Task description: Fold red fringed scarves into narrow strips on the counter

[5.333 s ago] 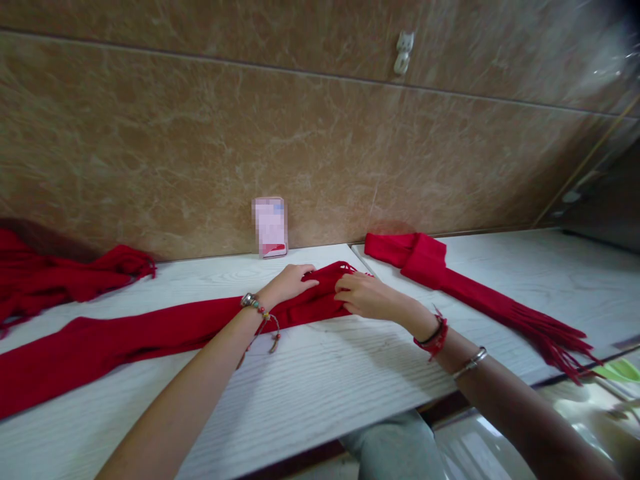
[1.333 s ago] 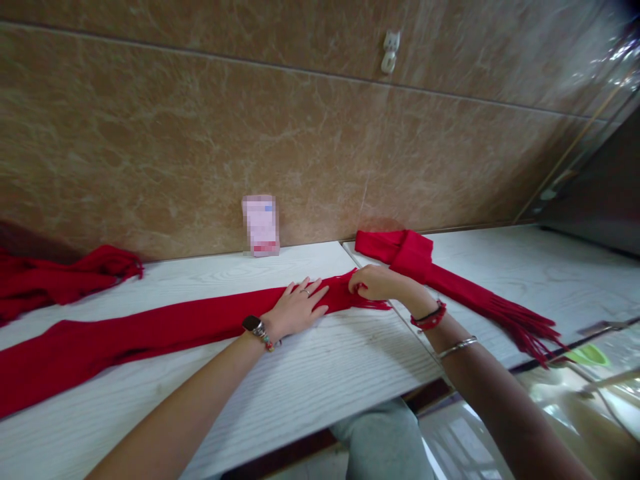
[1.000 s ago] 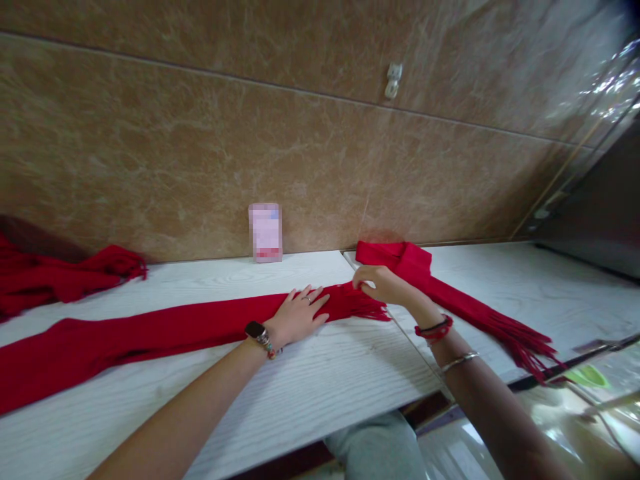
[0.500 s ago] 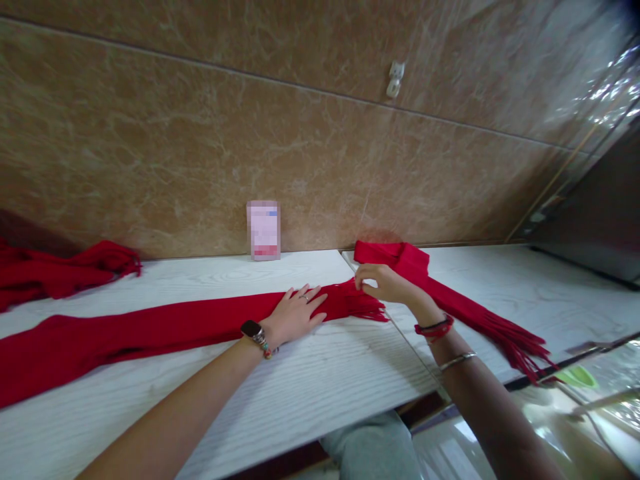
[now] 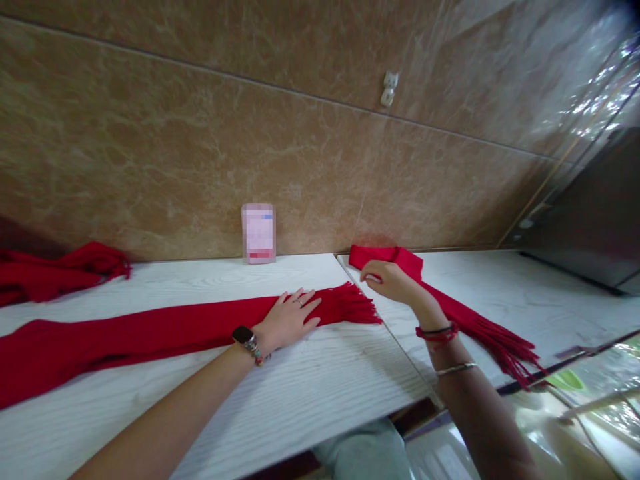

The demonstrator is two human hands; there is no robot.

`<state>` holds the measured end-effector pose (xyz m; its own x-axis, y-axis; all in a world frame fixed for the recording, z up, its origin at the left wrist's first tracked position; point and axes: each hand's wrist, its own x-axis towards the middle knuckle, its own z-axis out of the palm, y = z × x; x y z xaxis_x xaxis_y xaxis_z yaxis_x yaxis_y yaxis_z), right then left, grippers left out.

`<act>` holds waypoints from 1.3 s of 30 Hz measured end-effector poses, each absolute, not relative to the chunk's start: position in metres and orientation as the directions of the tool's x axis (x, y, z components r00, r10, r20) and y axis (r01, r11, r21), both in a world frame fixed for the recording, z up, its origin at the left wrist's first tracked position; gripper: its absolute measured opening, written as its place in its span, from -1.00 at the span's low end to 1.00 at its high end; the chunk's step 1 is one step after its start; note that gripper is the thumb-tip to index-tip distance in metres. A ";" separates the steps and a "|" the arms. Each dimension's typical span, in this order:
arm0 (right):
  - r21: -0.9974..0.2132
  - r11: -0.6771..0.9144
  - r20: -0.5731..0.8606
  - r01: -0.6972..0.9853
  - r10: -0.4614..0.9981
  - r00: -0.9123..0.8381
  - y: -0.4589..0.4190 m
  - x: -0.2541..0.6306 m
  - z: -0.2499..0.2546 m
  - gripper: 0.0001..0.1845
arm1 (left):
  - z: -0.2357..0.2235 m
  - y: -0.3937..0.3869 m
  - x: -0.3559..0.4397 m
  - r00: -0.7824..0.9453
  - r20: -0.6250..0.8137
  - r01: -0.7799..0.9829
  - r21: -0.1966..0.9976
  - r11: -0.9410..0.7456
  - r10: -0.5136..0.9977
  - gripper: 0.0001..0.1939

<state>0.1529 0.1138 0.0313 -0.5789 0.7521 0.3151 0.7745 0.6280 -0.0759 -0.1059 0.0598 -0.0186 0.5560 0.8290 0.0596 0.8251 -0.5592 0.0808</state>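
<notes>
Far left, we see bunched red cloth (image 5: 55,275). Next, long red scarf (image 5: 150,328) lies flat on white table (image 5: 325,383); pixelated pink card (image 5: 259,233) stands against wall (image 5: 175,167) behind. Our left hand (image 5: 285,321), fingers spread flat, rests on it near the fringe (image 5: 361,307). Our right hand (image 5: 389,280) curls just beyond; we can't tell whether its fingertips meet. Folded red scarf (image 5: 463,315) lies partly behind it.
</notes>
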 end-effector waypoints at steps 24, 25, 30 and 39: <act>-0.002 0.664 0.113 0.748 0.743 -0.659 0.125 0.124 -0.003 -0.78 | -0.020 0.060 -0.106 0.558 0.064 0.821 0.105 -0.561 0.828 -0.50; 0.005 0.635 0.119 0.772 0.766 -0.631 0.129 0.134 -0.003 -0.78 | -0.019 0.060 -0.106 0.556 0.056 0.823 0.106 -0.559 0.829 -0.50; 0.009 0.587 0.248 0.810 0.783 -0.570 0.135 0.144 0.004 -0.74 | -0.019 0.059 -0.106 0.557 0.056 0.822 0.107 -0.560 0.828 -0.51; -0.015 0.626 0.180 0.779 0.768 -0.614 0.140 0.120 -0.012 -0.77 | -0.023 0.061 -0.106 0.559 0.079 0.819 0.099 -0.565 0.825 -0.50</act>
<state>0.1204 0.1400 -0.0119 -0.6141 0.7685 0.1797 0.7793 0.6264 -0.0154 -0.1059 0.0609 -0.0225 0.5594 0.8252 0.0789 0.8192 -0.5648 0.0994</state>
